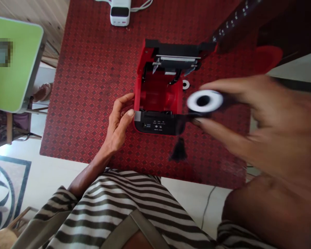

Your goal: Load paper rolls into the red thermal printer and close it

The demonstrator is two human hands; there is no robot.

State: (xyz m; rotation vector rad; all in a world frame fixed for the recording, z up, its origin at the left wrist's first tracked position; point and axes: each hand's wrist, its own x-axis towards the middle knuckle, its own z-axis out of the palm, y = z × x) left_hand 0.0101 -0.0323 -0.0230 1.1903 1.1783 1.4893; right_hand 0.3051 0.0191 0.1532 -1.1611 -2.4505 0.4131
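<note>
A red and black receipt printer sits on the table with its lid raised, and its red paper bay holds no roll. My left hand grips the printer's left side, thumb at the front corner and fingers along the wall. Pinched between the thumb and fingers of my right hand is a small paper roll, its white ring-shaped end with a dark centre facing up. That hand is raised close to the camera, right of the printer, and somewhat blurred. Another small white roll lies beside the printer's right wall.
The red patterned table carries a white device with cables at the back. A dark blurred thing shows before the printer. To the left stands a green-topped table; a dark chair-like shape is at the upper right.
</note>
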